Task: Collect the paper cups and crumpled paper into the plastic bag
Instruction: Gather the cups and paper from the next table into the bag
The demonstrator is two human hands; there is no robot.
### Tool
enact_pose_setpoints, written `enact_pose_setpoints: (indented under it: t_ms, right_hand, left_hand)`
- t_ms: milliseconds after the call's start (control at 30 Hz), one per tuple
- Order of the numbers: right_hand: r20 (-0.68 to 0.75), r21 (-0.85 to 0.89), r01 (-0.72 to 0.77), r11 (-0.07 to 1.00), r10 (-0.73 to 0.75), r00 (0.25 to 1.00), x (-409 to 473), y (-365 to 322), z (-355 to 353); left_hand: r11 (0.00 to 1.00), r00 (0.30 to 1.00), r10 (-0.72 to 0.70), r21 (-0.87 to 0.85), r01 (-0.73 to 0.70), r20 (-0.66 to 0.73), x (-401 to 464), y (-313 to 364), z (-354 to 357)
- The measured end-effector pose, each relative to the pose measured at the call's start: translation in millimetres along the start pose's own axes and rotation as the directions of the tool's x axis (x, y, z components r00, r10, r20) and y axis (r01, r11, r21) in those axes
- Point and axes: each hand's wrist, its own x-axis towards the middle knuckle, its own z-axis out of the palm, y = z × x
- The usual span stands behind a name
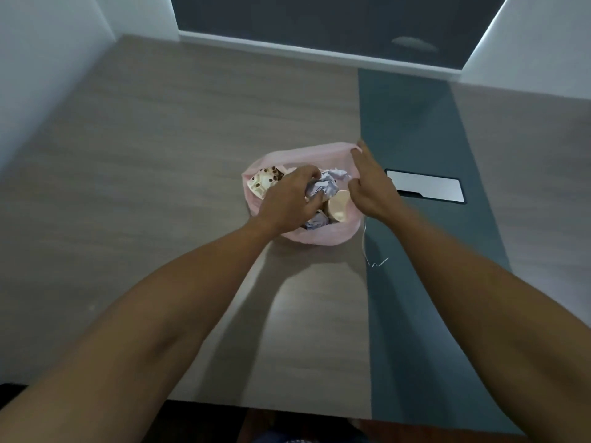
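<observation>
Phone (427, 186) beside plastic bag (319, 236).

A single view, taken from the person's head, looks forward and steeply down across a table (160, 187). The lens is wide: the table edges splay outward toward the top of the frame and the walls lean in at the upper left and upper right. Both forearms enter from the lower corners and converge near the centre, where the left hand (287, 199) and the right hand (372, 183) meet at a bag (319, 236), at arm's reach from the camera. The near table edge crosses the bottom of the frame; the far edge runs along the top. No second view shares the scene.
</observation>
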Motion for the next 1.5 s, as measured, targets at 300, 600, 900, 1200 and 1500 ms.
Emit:
enact_pose_setpoints:
  t_ms: [300,600,900,1200,1500]
  right_hand:
    - [0.079,-0.028,0.065,0.998,-0.062,0.995,-8,12,-5]
    - [0.012,0.018,-0.009,1.000,0.009,1.000,-10,25,-5]
    - [-0.078,-0.007,-0.060,0.998,0.059,0.995,1,37,6]
    - [-0.186,-0.060,-0.154,0.986,0.140,0.973,1,49,7]
    - [-0.004,0.134,-0.459,0.878,0.464,0.886,-9,28,-17]
  left_hand:
    - [0.997,0.980,0.030,0.057,-0.042,0.197,22,1,56]
    - [0.950,0.921,-0.279,0.063,0.306,-0.273,8,-23,37]
    - [0.139,0.211,-0.975,-0.566,0.812,0.064,-2,-114,25]
    - [0.439,0.416,-0.897,-0.414,0.797,-0.150,9,-88,-4]
    - [0.905,0.891,-0.415,0.021,0.425,-0.184,8,-52,-94]
